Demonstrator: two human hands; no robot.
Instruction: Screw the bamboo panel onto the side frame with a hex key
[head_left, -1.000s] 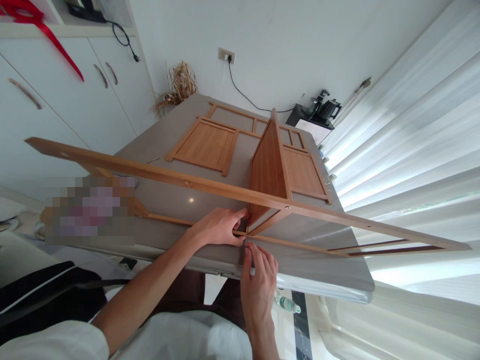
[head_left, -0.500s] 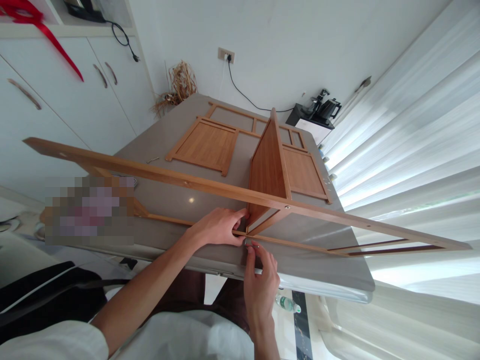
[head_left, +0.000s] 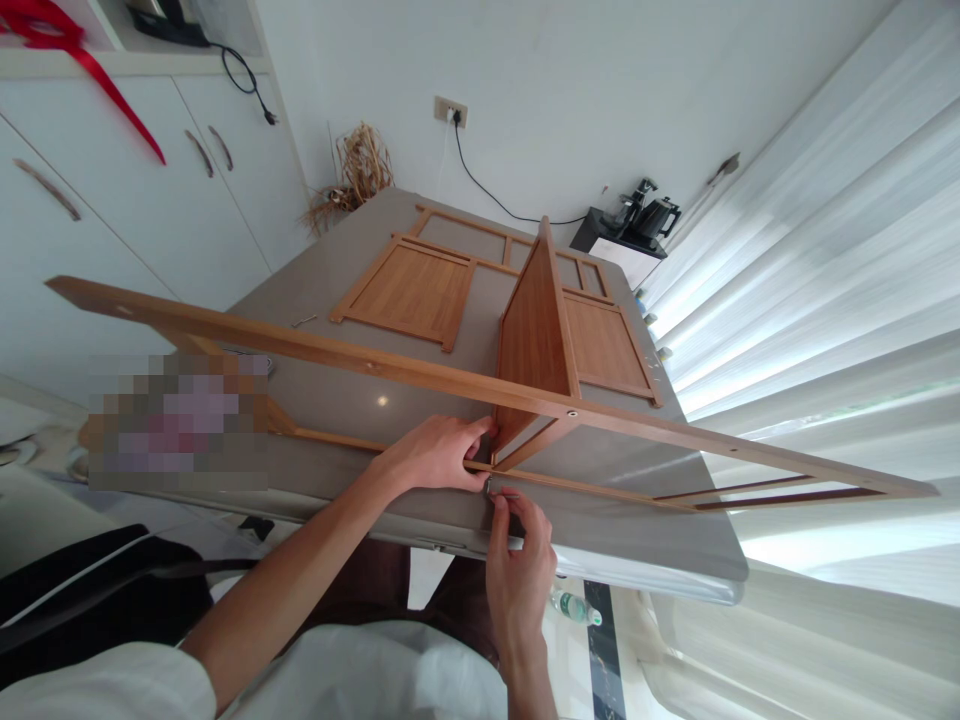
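Note:
A long wooden frame (head_left: 420, 376) stands on its edge along the near side of the table, with an upright wooden panel (head_left: 534, 325) joined to it at a right angle. My left hand (head_left: 437, 455) is closed around the lower rail (head_left: 345, 440), its thumb and fingers beside the panel's bottom corner. Just below that joint, my right hand (head_left: 521, 565) pinches a small thin metal hex key (head_left: 491, 487) at the rail. The key's tip is too small to make out. A screw head (head_left: 573, 413) shows in the upper rail above the panel.
Flat on the grey table (head_left: 442, 515) lie a left wooden panel (head_left: 409, 290), a right one (head_left: 609, 340) and a slatted frame (head_left: 465, 225). A small metal piece (head_left: 305, 321) lies at left. Curtains (head_left: 825, 300) hang right; a bottle (head_left: 574, 607) is on the floor.
My right hand has shifted very slightly left, and the hex key in its fingers sits at a slightly different angle. My left hand keeps its grip on the rail.

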